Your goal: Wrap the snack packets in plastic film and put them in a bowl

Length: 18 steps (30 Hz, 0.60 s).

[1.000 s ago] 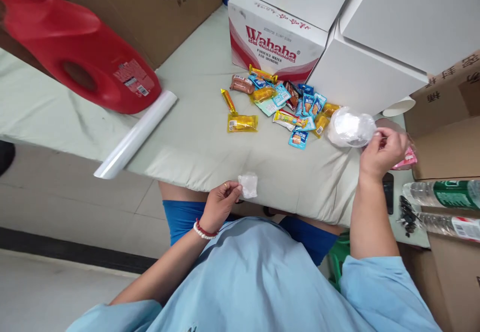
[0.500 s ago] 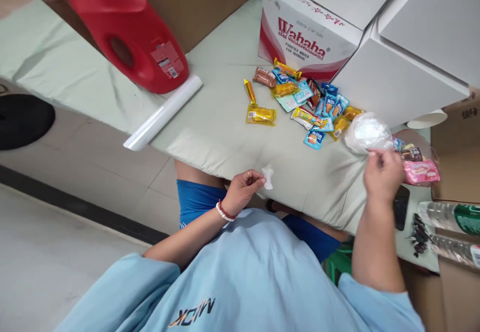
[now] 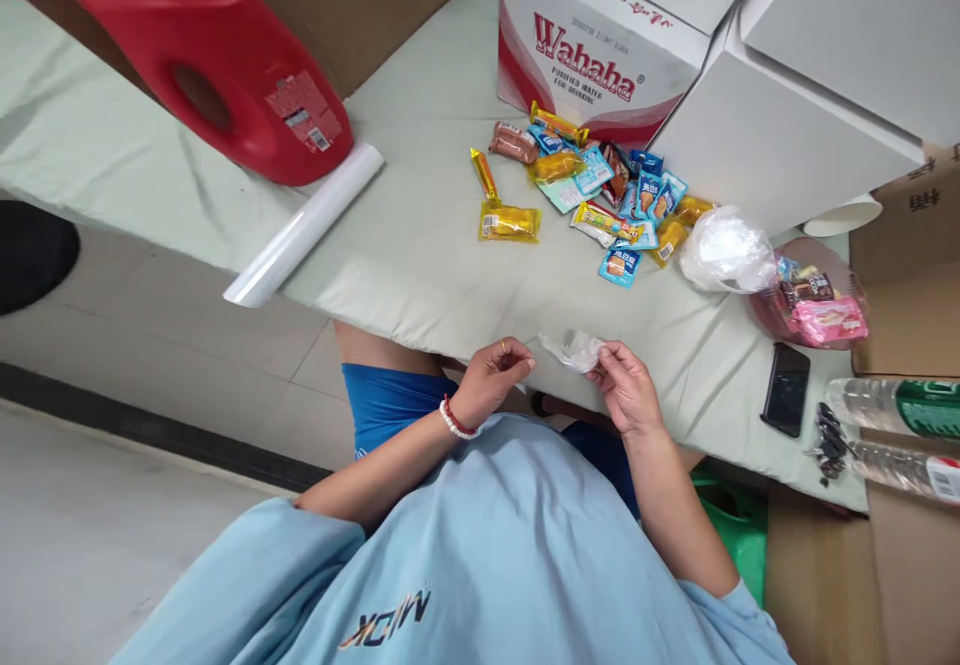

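Note:
A small clear plastic bag (image 3: 574,350) is stretched between both hands at the near edge of the table. My left hand (image 3: 491,377), with a bead bracelet at the wrist, pinches its left end with fingers closed. My right hand (image 3: 624,385) pinches its right side. A pile of wrapped snacks (image 3: 592,195) lies farther back on the pale green table cover (image 3: 420,245). A bunched wad of clear plastic bags (image 3: 726,250) sits to the right of the snacks, untouched.
A red jug (image 3: 210,75) and a roll of clear film (image 3: 304,225) lie at the left. A Wahaha carton (image 3: 592,60) and white boxes (image 3: 787,95) stand at the back. A pink bowl of snacks (image 3: 814,307), a phone (image 3: 785,389), keys (image 3: 829,437) and water bottles (image 3: 896,400) are at the right.
My right hand has left the wad of bags at the right and come across to the small bag held by my left hand. The view has shifted slightly.

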Each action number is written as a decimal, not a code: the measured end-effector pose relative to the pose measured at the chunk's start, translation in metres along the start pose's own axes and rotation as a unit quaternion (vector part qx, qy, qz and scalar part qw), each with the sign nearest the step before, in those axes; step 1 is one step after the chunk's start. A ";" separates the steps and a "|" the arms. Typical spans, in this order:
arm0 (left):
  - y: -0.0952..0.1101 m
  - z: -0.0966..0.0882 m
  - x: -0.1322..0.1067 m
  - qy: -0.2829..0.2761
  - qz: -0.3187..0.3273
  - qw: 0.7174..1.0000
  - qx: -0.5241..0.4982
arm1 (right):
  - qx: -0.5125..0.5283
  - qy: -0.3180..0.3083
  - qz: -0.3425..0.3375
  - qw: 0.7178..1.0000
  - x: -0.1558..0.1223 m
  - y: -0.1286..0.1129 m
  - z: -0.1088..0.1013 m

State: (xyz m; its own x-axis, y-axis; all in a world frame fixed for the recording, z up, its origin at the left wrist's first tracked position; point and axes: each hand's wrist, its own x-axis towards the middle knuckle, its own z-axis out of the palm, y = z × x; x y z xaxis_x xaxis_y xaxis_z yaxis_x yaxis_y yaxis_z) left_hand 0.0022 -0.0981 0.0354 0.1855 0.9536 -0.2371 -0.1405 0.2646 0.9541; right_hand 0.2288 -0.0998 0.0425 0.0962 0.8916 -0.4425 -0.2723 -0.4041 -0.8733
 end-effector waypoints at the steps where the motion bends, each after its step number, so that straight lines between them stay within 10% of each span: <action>1: 0.000 -0.002 0.000 0.006 -0.018 1.000 -0.017 | 0.001 0.007 -0.012 1.000 -0.001 -0.001 -0.005; 9: 0.006 0.011 0.000 -0.043 -0.194 0.971 -0.134 | -0.190 -0.085 -0.194 0.959 -0.019 -0.002 0.003; 18: -0.002 0.010 0.010 0.049 0.011 0.998 0.047 | 0.084 0.059 -0.076 0.992 -0.008 0.000 -0.010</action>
State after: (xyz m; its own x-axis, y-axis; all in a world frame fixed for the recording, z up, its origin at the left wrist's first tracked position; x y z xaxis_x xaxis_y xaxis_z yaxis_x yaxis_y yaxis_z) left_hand 0.0137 -0.0908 0.0329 0.0865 0.9697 -0.2285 -0.0512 0.2334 0.9710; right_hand 0.2379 -0.1086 0.0440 0.2564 0.9056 -0.3379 -0.4002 -0.2187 -0.8899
